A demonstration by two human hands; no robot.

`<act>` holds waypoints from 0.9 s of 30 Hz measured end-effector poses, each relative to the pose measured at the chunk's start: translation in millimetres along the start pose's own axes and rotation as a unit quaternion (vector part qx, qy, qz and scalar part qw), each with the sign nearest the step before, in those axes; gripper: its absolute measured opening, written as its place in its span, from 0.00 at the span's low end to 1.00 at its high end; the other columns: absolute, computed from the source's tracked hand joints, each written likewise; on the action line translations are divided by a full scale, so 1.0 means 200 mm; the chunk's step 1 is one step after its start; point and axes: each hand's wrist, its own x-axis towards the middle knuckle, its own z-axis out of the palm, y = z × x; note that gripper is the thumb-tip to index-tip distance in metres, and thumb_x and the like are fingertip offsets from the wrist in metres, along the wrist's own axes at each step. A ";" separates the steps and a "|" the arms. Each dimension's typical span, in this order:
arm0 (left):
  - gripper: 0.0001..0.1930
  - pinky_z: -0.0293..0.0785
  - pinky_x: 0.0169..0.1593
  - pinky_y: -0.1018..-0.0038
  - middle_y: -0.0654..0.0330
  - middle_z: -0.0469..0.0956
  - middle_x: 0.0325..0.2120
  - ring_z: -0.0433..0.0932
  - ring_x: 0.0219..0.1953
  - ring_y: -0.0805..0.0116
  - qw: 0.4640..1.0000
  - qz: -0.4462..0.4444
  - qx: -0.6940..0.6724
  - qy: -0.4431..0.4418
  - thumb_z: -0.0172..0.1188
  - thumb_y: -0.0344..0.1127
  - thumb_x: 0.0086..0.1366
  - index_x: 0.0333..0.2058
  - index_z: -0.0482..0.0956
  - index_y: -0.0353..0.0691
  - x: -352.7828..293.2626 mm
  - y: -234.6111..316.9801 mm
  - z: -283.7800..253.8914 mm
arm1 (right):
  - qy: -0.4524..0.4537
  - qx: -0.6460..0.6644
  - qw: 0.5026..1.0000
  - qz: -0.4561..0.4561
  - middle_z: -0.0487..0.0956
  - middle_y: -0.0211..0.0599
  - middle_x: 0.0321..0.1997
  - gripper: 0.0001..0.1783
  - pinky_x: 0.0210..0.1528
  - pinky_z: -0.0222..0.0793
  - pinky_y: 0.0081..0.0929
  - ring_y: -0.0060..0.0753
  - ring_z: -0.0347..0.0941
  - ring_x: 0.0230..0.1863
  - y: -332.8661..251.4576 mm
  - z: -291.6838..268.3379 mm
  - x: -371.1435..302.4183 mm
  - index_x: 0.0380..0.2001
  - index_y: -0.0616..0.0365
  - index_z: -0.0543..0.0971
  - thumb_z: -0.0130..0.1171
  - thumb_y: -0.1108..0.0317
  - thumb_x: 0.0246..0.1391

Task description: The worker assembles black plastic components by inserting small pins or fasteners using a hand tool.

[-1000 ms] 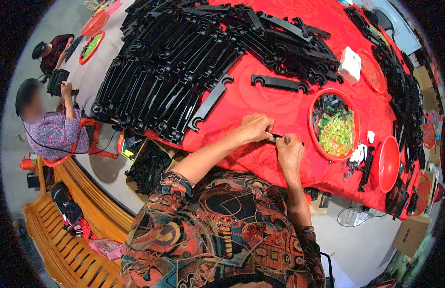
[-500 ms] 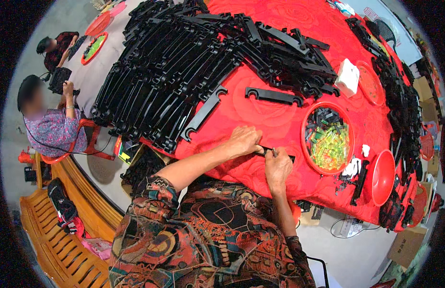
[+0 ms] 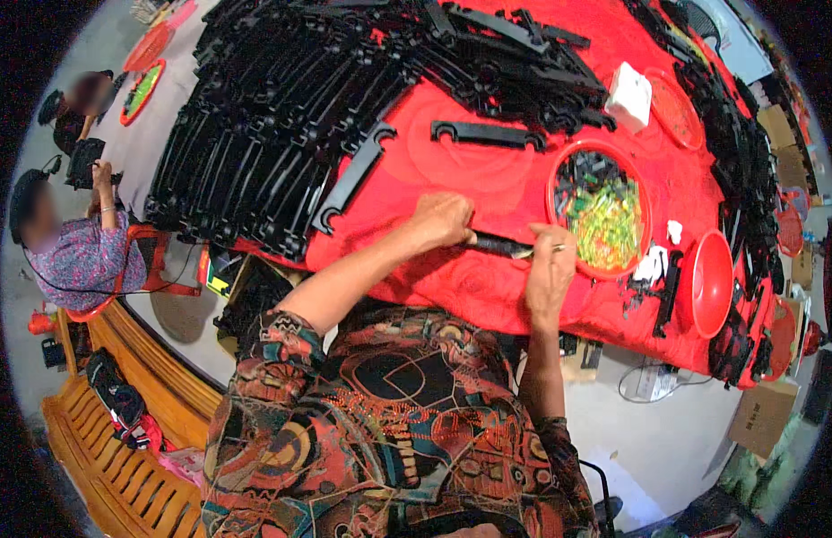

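Over the red cloth, a long black plastic part [image 3: 501, 245] spans the gap between my hands. My left hand [image 3: 445, 220] is closed in a fist around its left end. At the other end, my right hand [image 3: 550, 260] has its fingers curled tightly together; the part's tip is hidden in them. Just beyond my right hand stands a red-rimmed bowl [image 3: 554, 193] holding small yellow-green pieces [image 3: 606, 231] and small black pieces [image 3: 600, 172]. A single black slotted strip [image 3: 488, 134] lies farther back on the cloth, and another [image 3: 355, 179] leans at the pile's edge.
A large pile of black strips [image 3: 264, 125] covers the table's left and back. To the right are a white tissue pack [image 3: 628, 97], a red bowl [image 3: 706, 282] and more black parts [image 3: 748, 206]. Two people sit at the left, near a wooden bench [image 3: 129, 439].
My right hand has moved rightward, away from my left, and more of the black part shows between them. The whole view has shifted, so the table appears higher.
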 end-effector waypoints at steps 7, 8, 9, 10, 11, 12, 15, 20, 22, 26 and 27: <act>0.17 0.68 0.30 0.61 0.55 0.76 0.21 0.76 0.29 0.54 0.999 -0.018 -0.026 -0.027 0.70 0.44 0.41 0.23 0.74 0.40 0.03 -0.01 0.02 | -0.084 0.248 0.947 0.186 0.72 0.33 0.29 0.09 0.31 0.72 0.21 0.22 0.71 0.27 0.12 -0.01 -0.02 0.33 0.62 0.72 0.47 0.67 0.59; 0.17 0.68 0.30 0.61 0.55 0.76 0.21 0.76 0.29 0.54 0.999 -0.016 -0.026 -0.028 0.70 0.43 0.41 0.23 0.74 0.40 0.03 -0.01 0.03 | -0.092 0.260 0.943 0.184 0.72 0.32 0.28 0.06 0.29 0.74 0.21 0.21 0.72 0.25 0.13 0.01 -0.03 0.33 0.62 0.71 0.49 0.69 0.58; 0.17 0.68 0.30 0.61 0.55 0.76 0.21 0.76 0.29 0.54 0.999 -0.017 -0.027 -0.029 0.70 0.43 0.41 0.23 0.74 0.40 0.02 0.00 0.02 | -0.095 0.287 0.934 0.188 0.73 0.32 0.28 0.04 0.31 0.75 0.23 0.23 0.73 0.26 0.13 0.01 -0.03 0.33 0.63 0.71 0.53 0.76 0.54; 0.16 0.68 0.30 0.61 0.55 0.76 0.21 0.76 0.29 0.54 0.999 -0.021 -0.031 -0.030 0.69 0.43 0.41 0.23 0.74 0.40 0.01 0.00 0.01 | -0.096 0.287 0.934 0.189 0.73 0.32 0.28 0.04 0.31 0.75 0.23 0.23 0.73 0.26 0.13 0.02 -0.04 0.33 0.63 0.71 0.53 0.76 0.54; 0.16 0.68 0.31 0.61 0.55 0.76 0.21 0.77 0.29 0.54 0.999 -0.024 -0.034 -0.030 0.69 0.43 0.42 0.23 0.74 0.40 0.01 0.01 0.00 | -0.086 0.289 0.934 0.194 0.73 0.33 0.28 0.04 0.31 0.75 0.22 0.23 0.73 0.26 0.14 0.03 -0.05 0.33 0.63 0.71 0.53 0.77 0.53; 0.16 0.68 0.31 0.61 0.55 0.76 0.21 0.77 0.29 0.54 0.999 -0.025 -0.034 -0.033 0.69 0.43 0.42 0.23 0.74 0.40 0.00 0.01 0.00 | -0.076 0.291 0.933 0.200 0.74 0.33 0.28 0.05 0.30 0.75 0.21 0.23 0.74 0.26 0.16 0.05 -0.06 0.34 0.63 0.71 0.54 0.78 0.53; 0.16 0.68 0.31 0.61 0.55 0.76 0.21 0.77 0.29 0.54 0.999 -0.022 -0.036 -0.023 0.69 0.42 0.42 0.23 0.74 0.39 -0.01 0.00 0.01 | -0.075 0.275 0.935 0.210 0.74 0.34 0.29 0.06 0.29 0.75 0.21 0.23 0.74 0.26 0.19 0.06 -0.07 0.34 0.63 0.71 0.54 0.79 0.52; 0.16 0.67 0.31 0.60 0.55 0.76 0.21 0.76 0.30 0.54 0.999 -0.018 -0.033 -0.036 0.68 0.42 0.44 0.23 0.73 0.40 0.00 0.00 0.00 | -0.057 0.259 0.943 0.202 0.74 0.33 0.28 0.07 0.28 0.75 0.18 0.22 0.75 0.25 0.19 0.09 -0.07 0.33 0.63 0.70 0.56 0.78 0.51; 0.16 0.67 0.31 0.60 0.55 0.76 0.22 0.76 0.30 0.54 0.999 -0.017 -0.036 -0.033 0.68 0.42 0.44 0.23 0.73 0.39 0.00 0.01 -0.01 | -0.053 0.249 0.945 0.203 0.74 0.33 0.27 0.07 0.28 0.75 0.18 0.22 0.75 0.25 0.17 0.08 -0.06 0.33 0.63 0.70 0.57 0.78 0.50; 0.18 0.67 0.31 0.57 0.53 0.77 0.23 0.77 0.31 0.52 0.999 0.000 -0.036 0.000 0.70 0.45 0.42 0.24 0.74 0.39 -0.01 -0.01 0.03 | -0.054 0.266 0.938 0.216 0.74 0.34 0.28 0.08 0.28 0.75 0.18 0.23 0.75 0.25 0.16 0.08 -0.06 0.32 0.62 0.69 0.57 0.78 0.50; 0.18 0.67 0.31 0.57 0.53 0.77 0.23 0.77 0.31 0.52 0.999 0.000 -0.036 0.000 0.70 0.45 0.42 0.24 0.74 0.39 -0.01 -0.01 0.03 | -0.054 0.257 0.941 0.214 0.74 0.34 0.28 0.08 0.28 0.75 0.18 0.23 0.76 0.25 0.16 0.08 -0.06 0.32 0.62 0.69 0.57 0.79 0.50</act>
